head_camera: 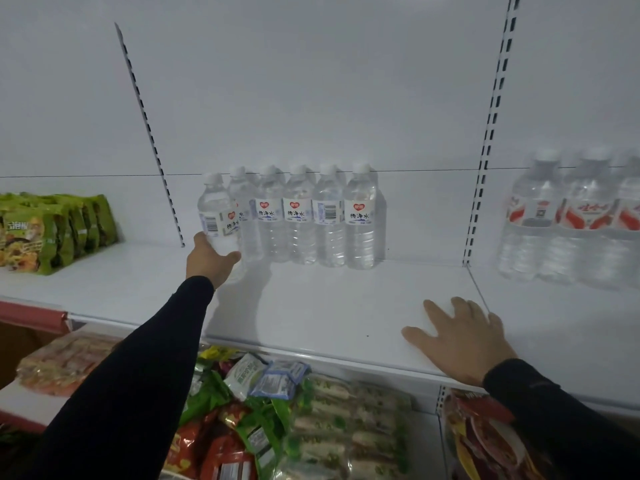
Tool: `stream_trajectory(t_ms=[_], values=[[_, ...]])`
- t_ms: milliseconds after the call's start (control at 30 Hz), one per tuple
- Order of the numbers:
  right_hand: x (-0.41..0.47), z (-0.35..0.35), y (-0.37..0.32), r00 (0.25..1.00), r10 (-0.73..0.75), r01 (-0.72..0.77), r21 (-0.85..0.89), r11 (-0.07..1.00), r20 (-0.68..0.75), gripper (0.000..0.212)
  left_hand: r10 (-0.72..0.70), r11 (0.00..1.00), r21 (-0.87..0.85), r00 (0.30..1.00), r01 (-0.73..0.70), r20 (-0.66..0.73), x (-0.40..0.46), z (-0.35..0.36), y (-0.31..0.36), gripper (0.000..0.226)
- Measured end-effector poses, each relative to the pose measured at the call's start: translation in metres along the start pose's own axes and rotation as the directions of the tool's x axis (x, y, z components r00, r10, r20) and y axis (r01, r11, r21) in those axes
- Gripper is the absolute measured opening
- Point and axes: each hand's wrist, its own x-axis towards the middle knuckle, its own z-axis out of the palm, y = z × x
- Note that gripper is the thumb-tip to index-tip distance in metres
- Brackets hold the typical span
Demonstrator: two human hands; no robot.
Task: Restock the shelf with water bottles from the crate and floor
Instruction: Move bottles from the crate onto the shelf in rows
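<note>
Head view: left hand [211,259] wraps low on a water bottle [217,216], fingers curled round its base, bottle tipped slightly, at the left end of the bottle row [308,216] on the white shelf [329,306]. Row stands at the shelf's back w/ the held bottle just in front-left of it. Right hand [462,336] lies flat on the shelf's front edge, fingers spread, holding nothing. Bottle prob. full, so fairly heavy; thin ribbed plastic gives a bit, smooth label could slip. Best grip: mid-body ribs or low, as here. Shrink-wrapped pack [571,220] of bottles sits right of the row, past the upright. Noodle packs [55,230] left of it. Crate not in view.
</note>
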Motion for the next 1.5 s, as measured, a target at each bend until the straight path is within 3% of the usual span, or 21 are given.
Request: stream_trajectory(t_ms=[233, 367, 467, 500, 600, 633, 700, 833, 1000, 1100, 1167, 1267, 1400, 1433, 1500], values=[[-0.001, 0.000, -0.001, 1.000, 0.010, -0.009, 0.033, 0.999, -0.015, 0.080, 0.027, 1.000, -0.006, 0.999, -0.027, 0.030, 0.020, 0.012, -0.005, 0.067], [0.000, 0.000, -0.001, 1.000, 0.001, 0.000, -0.030, 1.000, 0.020, 0.109, 0.035, 0.999, -0.002, 0.999, -0.034, 0.027, 0.024, 0.016, -0.007, 0.069], [0.000, 0.000, -0.002, 1.000, 0.005, -0.005, -0.006, 1.000, -0.023, 0.082, 0.031, 1.000, 0.001, 0.999, -0.031, 0.039, 0.025, 0.017, -0.007, 0.072], [-0.001, -0.001, -0.002, 1.000, 0.004, -0.004, -0.009, 1.000, -0.012, 0.088, 0.035, 0.999, 0.003, 0.998, -0.035, 0.047, 0.025, 0.018, -0.008, 0.073], [0.000, -0.002, -0.002, 0.999, -0.019, 0.022, -0.073, 0.997, 0.042, 0.146, 0.024, 1.000, 0.002, 0.998, -0.024, 0.065, 0.025, 0.016, -0.008, 0.078], [0.000, -0.001, -0.001, 0.999, -0.015, 0.019, -0.089, 0.996, 0.046, 0.152, 0.016, 1.000, 0.004, 0.997, -0.017, 0.073, 0.024, 0.016, -0.009, 0.081], [0.001, 0.000, -0.001, 1.000, -0.022, 0.023, -0.076, 0.997, 0.021, 0.144, -0.009, 1.000, 0.017, 0.996, 0.007, 0.090, 0.020, 0.014, -0.011, 0.083], [-0.002, -0.002, -0.004, 1.000, 0.022, -0.021, 0.047, 0.999, -0.016, 0.082, -0.037, 0.996, 0.083, 0.994, 0.029, 0.106, 0.000, 0.010, -0.009, 0.076], [-0.004, -0.005, -0.001, 0.997, -0.002, 0.010, 0.115, 0.993, -0.071, 0.073, 0.046, 0.995, 0.082, 0.992, -0.056, 0.120, -0.054, -0.011, 0.004, 0.071], [-0.013, -0.008, 0.003, 0.980, -0.072, 0.125, 0.291, 0.948, -0.185, 0.067, 0.127, 0.988, 0.069, 0.982, -0.138, 0.141, -0.106, -0.021, 0.016, 0.065], [-0.027, -0.009, 0.010, 0.949, -0.157, 0.241, 0.310, 0.920, -0.273, 0.067, 0.215, 0.969, 0.086, 0.964, -0.230, 0.157, -0.148, -0.023, 0.023, 0.061], [-0.069, 0.001, 0.035, 0.838, -0.312, 0.443, 0.226, 0.868, -0.447, 0.063, 0.328, 0.912, 0.168, 0.912, -0.374, 0.247, -0.208, -0.015, 0.021, 0.058], [-0.135, 0.055, 0.093, 0.605, -0.460, 0.660, 0.087, 0.746, -0.651, 0.045, 0.411, 0.834, 0.211, 0.828, -0.510, 0.381, -0.297, 0.015, 0.003, 0.052], [-0.148, 0.077, 0.109, 0.602, -0.477, 0.674, 0.088, 0.733, -0.640, 0.042, 0.431, 0.822, 0.201, 0.813, -0.533, 0.393, -0.320, 0.025, -0.004, 0.050], [-0.174, 0.125, 0.140, 0.706, -0.471, 0.638, 0.187, 0.747, -0.529, 0.041, 0.392, 0.849, 0.169, 0.811, -0.500, 0.434, -0.365, 0.046, -0.020, 0.046]])
